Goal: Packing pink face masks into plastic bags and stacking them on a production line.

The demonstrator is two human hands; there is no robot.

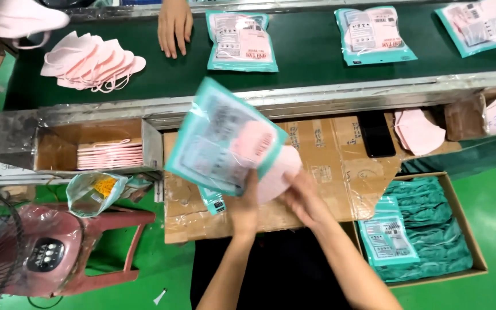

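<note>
My left hand (pixel 247 208) grips the teal pouch (pixel 222 138) above the cardboard-covered desk's (pixel 328 166) middle; my right hand (pixel 301 195) pinches pink masks (pixel 279 172), which should slide in squarely, mouth held wide.

Both your forearms are bare from elbow to wrist, with no sleeves reaching into view. Your left hand (pixel 247 208) and right hand (pixel 304 198) wear no gloves, rings, watch or bands. Near the bottom edge, between your arms, you have dark black clothing (pixel 271 275) on.
</note>
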